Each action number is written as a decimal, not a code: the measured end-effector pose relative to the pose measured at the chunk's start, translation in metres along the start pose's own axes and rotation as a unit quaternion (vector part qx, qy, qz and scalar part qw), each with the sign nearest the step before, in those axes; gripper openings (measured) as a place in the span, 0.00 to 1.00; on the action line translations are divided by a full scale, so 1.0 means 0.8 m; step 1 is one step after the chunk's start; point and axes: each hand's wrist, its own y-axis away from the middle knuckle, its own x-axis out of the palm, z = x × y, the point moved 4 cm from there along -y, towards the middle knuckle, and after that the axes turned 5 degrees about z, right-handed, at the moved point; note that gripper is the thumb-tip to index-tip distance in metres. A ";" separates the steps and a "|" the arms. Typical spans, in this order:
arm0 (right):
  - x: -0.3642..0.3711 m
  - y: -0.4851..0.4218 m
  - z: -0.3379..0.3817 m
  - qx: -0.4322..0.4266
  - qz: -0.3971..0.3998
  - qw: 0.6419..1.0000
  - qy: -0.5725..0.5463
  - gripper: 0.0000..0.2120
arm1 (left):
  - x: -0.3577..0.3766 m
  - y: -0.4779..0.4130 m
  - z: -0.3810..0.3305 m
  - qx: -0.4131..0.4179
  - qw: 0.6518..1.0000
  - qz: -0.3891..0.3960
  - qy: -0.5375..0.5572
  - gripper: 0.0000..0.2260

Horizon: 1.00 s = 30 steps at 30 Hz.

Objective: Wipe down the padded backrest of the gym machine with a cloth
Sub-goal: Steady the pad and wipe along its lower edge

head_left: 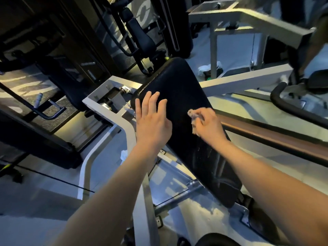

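Observation:
The black padded backrest point(179, 89) slants from upper middle down to lower right, mounted on a white machine frame point(99, 102). My left hand point(152, 118) lies flat on the pad's left side, fingers straight and spread. My right hand point(207, 125) grips a small crumpled pale cloth point(193, 116) and presses it against the middle of the pad. Faint smears show on the pad below my right wrist.
A brown round bar point(266, 137) runs past the pad's right edge. White frame beams point(245, 77) cross behind. Dark gym machines point(140, 38) stand to the left and behind. A black curved handle point(291, 107) is at the right.

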 end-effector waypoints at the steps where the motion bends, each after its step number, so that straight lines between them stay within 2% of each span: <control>1: -0.004 -0.015 0.002 0.021 -0.024 0.999 -0.005 0.08 | 0.000 -0.008 -0.001 0.023 1.000 0.007 -0.016 0.24; 3: 0.007 -0.017 0.000 0.042 -0.040 0.998 0.002 0.06 | -0.001 -0.022 -0.003 0.068 0.996 0.021 -0.057 0.22; 5: 0.036 0.019 -0.003 0.019 -0.032 0.999 -0.010 0.06 | 0.002 -0.036 -0.005 0.116 0.988 0.029 -0.095 0.21; 8: 0.057 0.084 -0.009 -0.049 0.015 0.998 -0.028 0.15 | 0.006 -0.064 -0.009 0.173 0.976 0.036 -0.128 0.20; 9: 0.052 0.089 -0.011 -0.060 0.034 0.997 -0.018 0.14 | 0.008 -0.073 -0.011 0.184 0.972 0.039 -0.139 0.20; 11: 0.032 0.063 -0.019 -0.045 0.039 0.998 -0.007 0.06 | 0.016 -0.085 -0.016 0.199 0.966 0.044 -0.160 0.21; 12: 0.020 0.040 -0.025 -0.019 0.015 1.000 -0.012 0.02 | 0.020 -0.086 -0.018 0.203 0.963 0.043 -0.174 0.22; 15: -0.014 -0.032 -0.036 0.057 -0.092 0.993 -0.040 0.07 | 0.032 -0.083 -0.020 0.202 0.954 0.036 -0.218 0.26; 18: -0.001 -0.054 -0.039 0.080 -0.109 0.990 -0.033 0.06 | 0.039 -0.083 -0.022 0.203 0.950 0.026 -0.237 0.27; 20: 0.026 -0.025 -0.030 0.063 -0.111 0.991 -0.028 0.03 | 0.042 -0.084 -0.023 0.206 0.947 0.025 -0.244 0.27; 23: 0.058 0.040 -0.013 -0.010 -0.057 0.997 -0.050 0.07 | 0.045 -0.087 -0.024 0.199 0.946 0.031 -0.252 0.26; 26: 0.050 0.030 -0.025 -0.069 -0.030 0.997 -0.027 0.06 | 0.045 -0.087 -0.023 0.198 0.945 0.030 -0.258 0.26; 28: 0.036 -0.012 -0.039 -0.021 -0.072 0.997 -0.028 0.06 | 0.046 -0.086 -0.023 0.200 0.944 0.024 -0.261 0.26; 30: 0.020 -0.054 -0.054 0.077 -0.136 0.986 -0.057 0.08 | 0.046 -0.086 -0.023 0.199 0.945 0.021 -0.260 0.25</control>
